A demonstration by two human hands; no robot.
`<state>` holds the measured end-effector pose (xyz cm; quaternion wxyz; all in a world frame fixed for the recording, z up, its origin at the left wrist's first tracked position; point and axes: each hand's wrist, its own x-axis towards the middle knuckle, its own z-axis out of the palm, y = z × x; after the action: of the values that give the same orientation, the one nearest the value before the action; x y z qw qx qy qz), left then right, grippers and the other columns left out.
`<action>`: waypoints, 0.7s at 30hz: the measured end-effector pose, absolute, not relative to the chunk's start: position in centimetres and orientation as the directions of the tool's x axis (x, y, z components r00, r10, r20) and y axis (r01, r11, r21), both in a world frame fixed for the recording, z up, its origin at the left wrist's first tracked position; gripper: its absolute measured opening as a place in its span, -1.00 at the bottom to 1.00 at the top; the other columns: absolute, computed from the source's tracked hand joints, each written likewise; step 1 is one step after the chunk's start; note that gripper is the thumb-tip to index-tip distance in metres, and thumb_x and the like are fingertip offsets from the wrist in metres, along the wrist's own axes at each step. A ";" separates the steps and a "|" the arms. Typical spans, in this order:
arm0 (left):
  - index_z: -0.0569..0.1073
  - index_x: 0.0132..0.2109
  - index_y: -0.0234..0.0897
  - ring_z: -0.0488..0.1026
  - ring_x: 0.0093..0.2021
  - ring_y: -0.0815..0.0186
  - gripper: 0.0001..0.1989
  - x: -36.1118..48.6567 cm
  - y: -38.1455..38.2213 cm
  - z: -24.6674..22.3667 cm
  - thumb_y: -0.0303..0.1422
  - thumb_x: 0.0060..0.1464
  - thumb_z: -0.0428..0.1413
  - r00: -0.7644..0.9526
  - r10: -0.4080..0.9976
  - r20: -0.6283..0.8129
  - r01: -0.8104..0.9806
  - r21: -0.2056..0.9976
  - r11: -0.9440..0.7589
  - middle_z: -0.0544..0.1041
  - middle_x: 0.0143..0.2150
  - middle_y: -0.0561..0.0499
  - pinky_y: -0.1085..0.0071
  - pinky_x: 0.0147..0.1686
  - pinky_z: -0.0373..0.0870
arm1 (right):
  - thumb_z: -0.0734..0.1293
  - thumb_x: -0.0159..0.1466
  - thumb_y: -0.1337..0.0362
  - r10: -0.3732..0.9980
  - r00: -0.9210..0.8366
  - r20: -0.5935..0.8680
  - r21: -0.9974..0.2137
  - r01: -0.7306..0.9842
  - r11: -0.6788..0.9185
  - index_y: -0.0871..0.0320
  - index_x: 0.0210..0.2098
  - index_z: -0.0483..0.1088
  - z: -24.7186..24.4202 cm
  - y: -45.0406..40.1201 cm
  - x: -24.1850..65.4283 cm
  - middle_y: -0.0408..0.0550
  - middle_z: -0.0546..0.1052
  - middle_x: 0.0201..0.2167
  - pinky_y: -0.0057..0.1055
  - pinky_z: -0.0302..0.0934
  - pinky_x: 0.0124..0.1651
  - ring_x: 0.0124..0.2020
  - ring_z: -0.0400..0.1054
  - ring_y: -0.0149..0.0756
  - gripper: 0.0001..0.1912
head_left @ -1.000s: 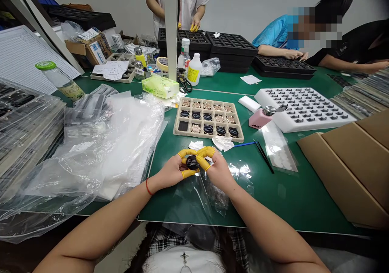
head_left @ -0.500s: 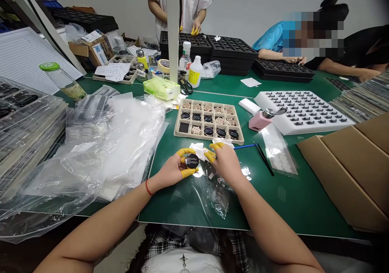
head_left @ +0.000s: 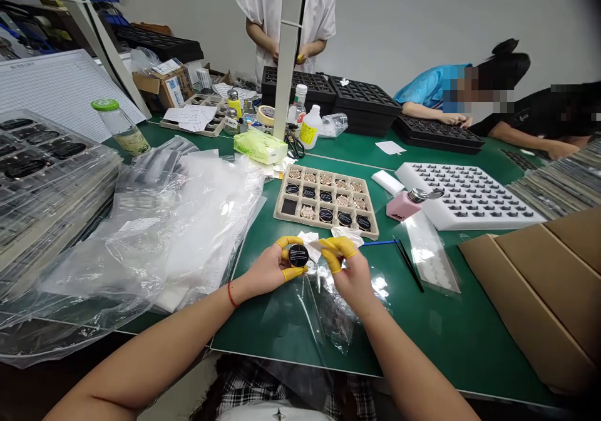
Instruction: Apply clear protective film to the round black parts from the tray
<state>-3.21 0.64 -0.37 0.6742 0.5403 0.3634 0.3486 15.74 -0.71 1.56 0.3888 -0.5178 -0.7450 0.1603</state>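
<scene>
Yellow finger cots cover fingertips on both hands. My left hand (head_left: 275, 263) holds a round black disc (head_left: 298, 256) with fine white print, its face turned up. Just to the right, my right hand (head_left: 350, 268) pinches a small pale piece (head_left: 319, 244) close to the disc; what it is, I cannot make out. Beyond the hands lies a beige tray (head_left: 280, 211) of round watch-like parts, some black and some rose-gold, with one vacant compartment at its near left. Crumpled white tissue (head_left: 347, 236) rests at the tray's near edge.
Clear plastic sheets (head_left: 188, 221) spread on the left. At the right are a pink bottle (head_left: 404, 206), black tweezers (head_left: 409, 266), a white foam block (head_left: 469, 197) and brown cardboard (head_left: 530, 302). A green tissue pack (head_left: 260, 146) lies beyond. Three people are across the table.
My right hand has lifted from the tissue and now holds a pale piece near the disc. The view has shifted, and the standing person's hands have drawn back from the black trays.
</scene>
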 end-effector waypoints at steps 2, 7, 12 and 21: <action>0.25 0.03 -0.24 0.49 -0.26 0.32 -0.49 -3.2 0.6 -0.3 -0.36 -0.07 0.24 0.515 0.850 -0.107 -0.095 0.979 0.181 0.49 -0.24 0.01 0.33 -0.16 0.42 | 0.17 0.30 0.28 0.842 -0.282 0.460 -0.596 0.604 0.528 0.05 -0.17 0.38 1.6 -1.5 14.7 -0.05 0.45 -0.33 -0.36 0.20 -0.29 -0.30 0.31 -0.26 -0.82; 0.27 0.04 -0.24 0.48 -0.25 0.31 -0.50 -3.1 0.2 -0.3 -0.34 -0.05 0.23 0.548 0.831 -0.092 -0.063 0.987 0.151 0.49 -0.21 -0.02 0.37 -0.20 0.41 | 0.14 0.30 0.30 0.817 -0.334 0.471 -0.447 0.708 0.547 0.12 -0.21 0.37 0.2 -1.5 13.6 0.01 0.44 -0.35 -0.33 0.20 -0.29 -0.29 0.27 -0.22 -0.80; 0.22 0.09 -0.23 0.48 -0.24 0.27 -0.47 -3.0 0.0 -0.7 -0.33 -0.01 0.20 0.590 0.802 -0.099 -0.031 0.989 0.145 0.50 -0.22 -0.02 0.33 -0.20 0.40 | 0.12 0.31 0.27 0.882 -0.254 0.396 -0.491 0.753 0.437 0.12 -0.20 0.35 0.3 -0.4 14.3 0.02 0.44 -0.33 -0.30 0.20 -0.25 -0.27 0.28 -0.20 -0.79; 0.27 0.01 -0.24 0.48 -0.24 0.28 -0.48 -3.0 0.4 -0.4 -0.36 -0.11 0.26 0.576 0.806 -0.139 -0.038 0.980 0.196 0.49 -0.29 0.03 0.28 -0.15 0.41 | 0.13 0.27 0.40 0.775 -0.398 0.491 -0.440 0.655 0.615 0.06 -0.13 0.39 1.3 -0.7 14.9 0.00 0.44 -0.28 -0.26 0.18 -0.21 -0.24 0.22 -0.20 -0.72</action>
<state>-2.99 0.43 -0.44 0.6919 0.5560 0.3451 0.3049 14.89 -0.68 1.30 0.3411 -0.4299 -0.8313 0.0880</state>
